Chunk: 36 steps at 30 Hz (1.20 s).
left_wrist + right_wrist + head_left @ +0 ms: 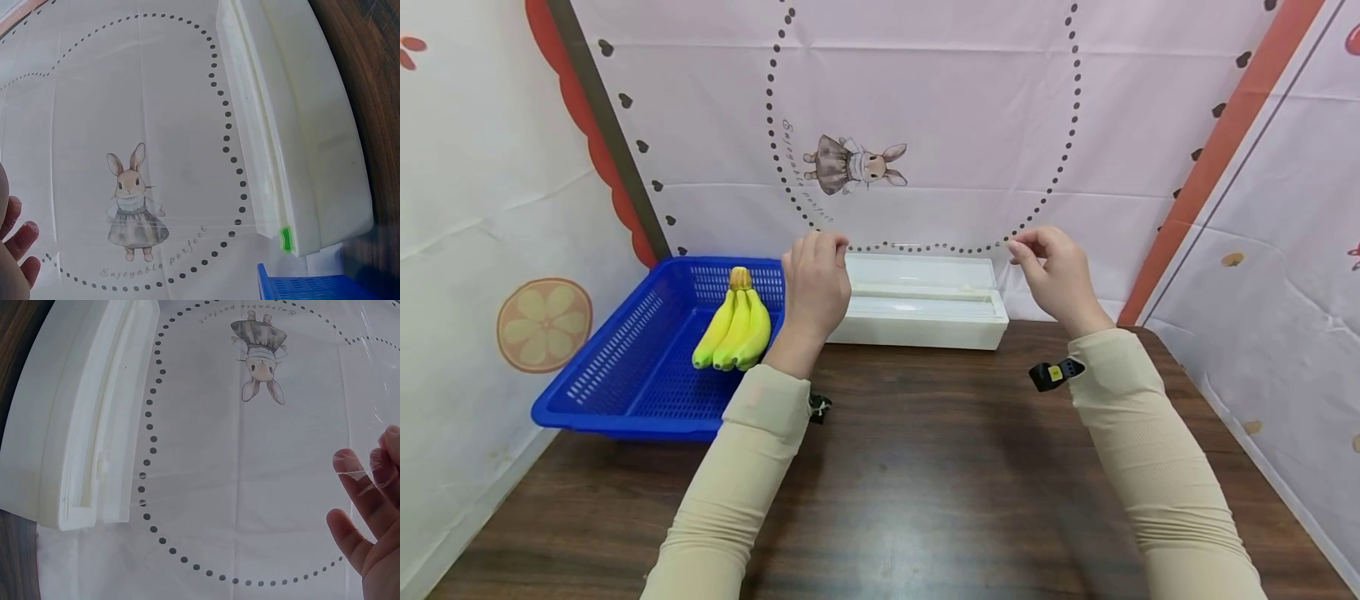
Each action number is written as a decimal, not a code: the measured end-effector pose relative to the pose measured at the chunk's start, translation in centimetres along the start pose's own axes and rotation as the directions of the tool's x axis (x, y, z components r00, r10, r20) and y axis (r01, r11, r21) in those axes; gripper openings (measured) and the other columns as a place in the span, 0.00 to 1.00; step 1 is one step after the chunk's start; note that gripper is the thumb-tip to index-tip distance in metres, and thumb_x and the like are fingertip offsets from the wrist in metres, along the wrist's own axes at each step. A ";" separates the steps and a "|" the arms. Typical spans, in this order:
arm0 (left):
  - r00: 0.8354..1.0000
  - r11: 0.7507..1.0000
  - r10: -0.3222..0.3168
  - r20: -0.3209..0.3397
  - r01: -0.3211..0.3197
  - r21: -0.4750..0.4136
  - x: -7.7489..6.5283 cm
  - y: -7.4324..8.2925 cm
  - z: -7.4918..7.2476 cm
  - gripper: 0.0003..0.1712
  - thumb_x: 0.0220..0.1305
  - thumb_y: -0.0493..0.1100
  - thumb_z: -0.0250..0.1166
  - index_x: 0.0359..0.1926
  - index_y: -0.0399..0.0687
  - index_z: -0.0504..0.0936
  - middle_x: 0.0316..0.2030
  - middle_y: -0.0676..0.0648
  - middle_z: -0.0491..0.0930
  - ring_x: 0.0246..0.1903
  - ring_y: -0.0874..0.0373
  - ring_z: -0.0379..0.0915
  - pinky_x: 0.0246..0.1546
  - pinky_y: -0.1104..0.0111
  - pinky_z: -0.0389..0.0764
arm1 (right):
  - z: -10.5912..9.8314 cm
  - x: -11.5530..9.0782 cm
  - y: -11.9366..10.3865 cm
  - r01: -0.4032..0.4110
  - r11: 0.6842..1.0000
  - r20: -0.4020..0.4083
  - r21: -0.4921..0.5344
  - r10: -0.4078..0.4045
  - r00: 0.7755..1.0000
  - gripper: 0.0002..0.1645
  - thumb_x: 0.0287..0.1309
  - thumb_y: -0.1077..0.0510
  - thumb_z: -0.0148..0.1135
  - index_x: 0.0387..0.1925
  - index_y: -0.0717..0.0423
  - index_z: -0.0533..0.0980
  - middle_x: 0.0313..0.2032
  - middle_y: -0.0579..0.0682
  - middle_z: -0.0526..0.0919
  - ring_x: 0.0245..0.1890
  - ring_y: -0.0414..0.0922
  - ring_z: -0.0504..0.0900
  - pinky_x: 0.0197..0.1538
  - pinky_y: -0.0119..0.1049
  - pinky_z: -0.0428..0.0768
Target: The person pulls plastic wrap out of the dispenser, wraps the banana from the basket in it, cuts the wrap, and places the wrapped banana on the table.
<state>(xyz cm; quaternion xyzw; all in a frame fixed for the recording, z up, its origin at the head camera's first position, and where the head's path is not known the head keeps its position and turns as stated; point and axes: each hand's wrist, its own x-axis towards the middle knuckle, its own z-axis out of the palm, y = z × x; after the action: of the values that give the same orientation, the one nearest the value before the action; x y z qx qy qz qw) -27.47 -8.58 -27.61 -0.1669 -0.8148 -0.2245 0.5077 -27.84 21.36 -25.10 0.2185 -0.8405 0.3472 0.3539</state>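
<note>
Watching remotely: left hand (816, 283) and right hand (1058, 275), well apart, each pinch 1 side of thin clear plastic film (377, 414) spread between them, I judge to keep it taut. Farther: long white plastic box (925, 330), lid raised, presumably so film runs free.

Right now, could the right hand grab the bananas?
Probably not easily. The right hand is holding clear film, and the left hand is in the way, between it and the bananas. The basket is open on top, so that part looks free.
</note>
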 end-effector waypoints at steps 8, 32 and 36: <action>1.000 1.000 -0.013 0.005 0.013 -0.003 -0.1 0.2 -0.2 0.10 0.71 0.40 0.48 0.40 0.40 0.75 0.31 0.41 0.74 0.31 0.46 0.68 0.33 0.58 0.66 | 0.0 -0.1 -0.1 0.021 0.999 -0.020 0.031 -0.020 1.000 0.11 0.63 0.60 0.57 0.35 0.68 0.77 0.32 0.59 0.79 0.30 0.22 0.70 0.37 0.24 0.67; 1.000 0.999 -0.011 0.024 0.012 -0.037 -0.1 0.6 -0.8 0.10 0.72 0.38 0.47 0.41 0.38 0.73 0.32 0.40 0.73 0.31 0.47 0.69 0.28 0.60 0.67 | -0.2 -0.5 -0.1 0.049 0.999 -0.044 0.020 -0.048 0.998 0.10 0.63 0.61 0.57 0.36 0.67 0.77 0.33 0.58 0.79 0.31 0.20 0.69 0.36 0.23 0.66; 1.000 0.999 -0.013 0.021 0.014 -0.050 -0.1 0.7 -0.9 0.09 0.72 0.38 0.47 0.40 0.38 0.73 0.33 0.40 0.73 0.32 0.47 0.70 0.29 0.60 0.67 | -0.3 -0.5 -0.2 0.054 0.998 -0.049 0.021 -0.053 0.997 0.10 0.63 0.61 0.57 0.36 0.67 0.77 0.33 0.58 0.79 0.32 0.20 0.69 0.36 0.23 0.66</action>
<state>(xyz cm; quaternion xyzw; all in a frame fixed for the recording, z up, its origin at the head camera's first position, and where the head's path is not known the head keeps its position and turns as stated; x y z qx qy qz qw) -26.38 -8.49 -27.21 -0.1763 -0.8152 -0.2468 0.4935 -27.25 21.48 -25.24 0.2365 -0.8217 0.3519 0.3808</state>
